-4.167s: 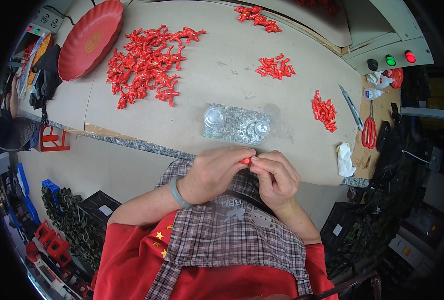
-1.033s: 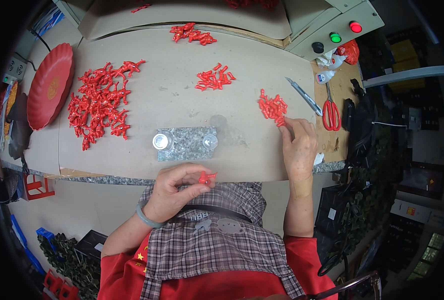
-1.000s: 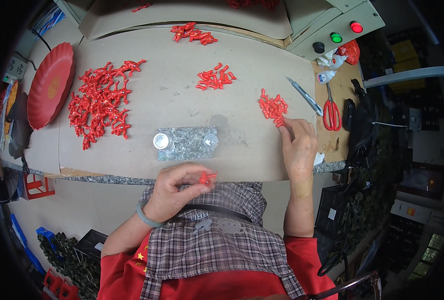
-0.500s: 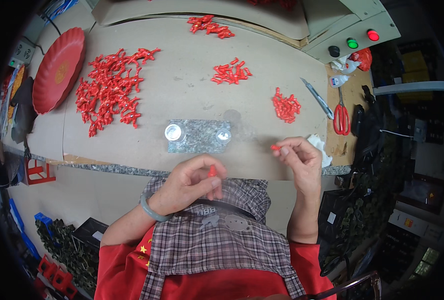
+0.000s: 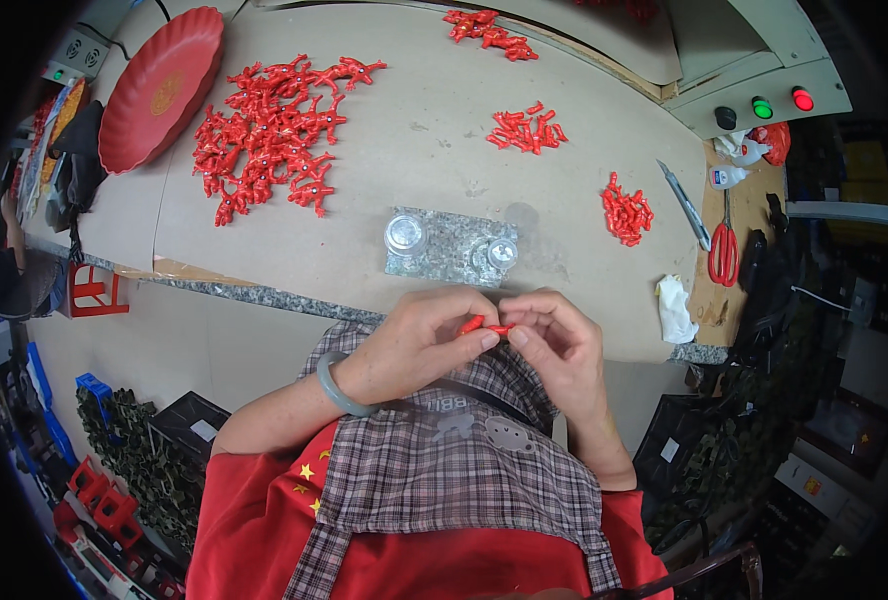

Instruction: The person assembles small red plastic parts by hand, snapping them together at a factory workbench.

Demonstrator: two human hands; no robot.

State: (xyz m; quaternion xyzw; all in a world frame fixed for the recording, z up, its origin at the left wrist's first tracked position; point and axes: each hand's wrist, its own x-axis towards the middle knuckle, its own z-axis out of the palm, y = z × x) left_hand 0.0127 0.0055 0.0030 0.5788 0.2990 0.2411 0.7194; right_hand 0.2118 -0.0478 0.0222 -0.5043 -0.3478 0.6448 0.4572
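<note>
My left hand [image 5: 426, 335] and my right hand [image 5: 561, 345] meet just over the bench's front edge, fingertips almost touching. A small glossy red piece [image 5: 472, 324] sits in the fingers of my left hand. Between the thumbs and fingers of both hands a second small red piece [image 5: 502, 330] is pinched; fingers partly cover the two. Beyond the hands lies a speckled stone slab [image 5: 452, 262] bearing a round clear dish [image 5: 405, 235] and a smaller clear dish [image 5: 502, 253]. Small red parts form a pile [image 5: 626, 210] at right and another pile [image 5: 527, 130] farther back.
Red animal-shaped figures [image 5: 274, 130] are heaped at left, beside a scalloped red tray [image 5: 154, 100]. More figures [image 5: 492, 35] lie at the back. A craft knife [image 5: 684, 203], red-handled scissors [image 5: 723, 255], a small glue bottle [image 5: 727, 177] and a crumpled white tissue [image 5: 675, 310] lie at right.
My right hand has moved left with its small red piece and come up against my left hand. The whole view has shifted, so the bench things appear farther right and higher.
</note>
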